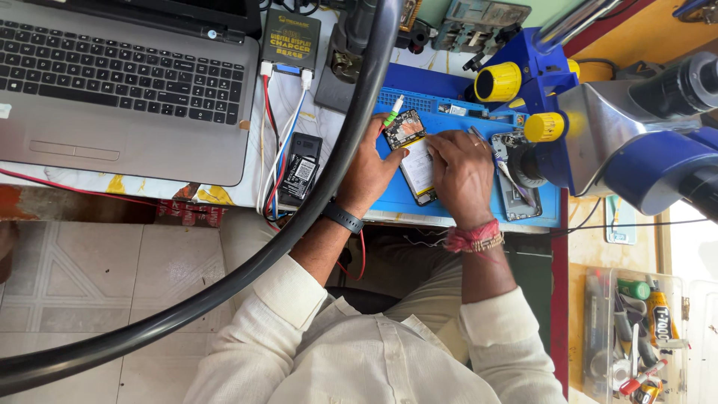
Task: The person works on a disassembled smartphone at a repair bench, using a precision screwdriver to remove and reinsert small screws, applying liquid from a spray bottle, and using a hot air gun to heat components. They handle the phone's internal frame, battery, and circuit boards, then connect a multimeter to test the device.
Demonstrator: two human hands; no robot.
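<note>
Okay, quick pass from the head camera. My left hand (368,170) rests on the left half of the blue silicone repair mat (479,209), fingers closed on the upper left corner of the opened black smartphone with its exposed circuit board and pale battery (413,153). The phone lies near the middle of the mat, tilted, its top end pointing toward the mat's far edge. My right hand (460,173) lies flat over the phone's lower right part, fingers pressing down together on the battery area; I cannot tell whether anything sits pinched under the fingertips. A thin metal tweezer-like tool (486,146) pokes out past the right hand's knuckles, but whether the hand grips it I cannot tell.

Doing this well, as I judge it: keep the left hand pinning the phone so it does not skate on the mat, keep the right hand's pressure even and low, and stay off the bare board at the top end.

A second opened phone frame in grey (517,183) lies just beside the right hand, toward the mat's right edge, under the blue and silver microscope head (598,127); I would keep the wrist clear of it. A thick black hose (299,224) crosses the view over the left forearm. Well apart, past the mat's left edge, sit a grey laptop (123,90) and a small black charger box (290,37).
</note>
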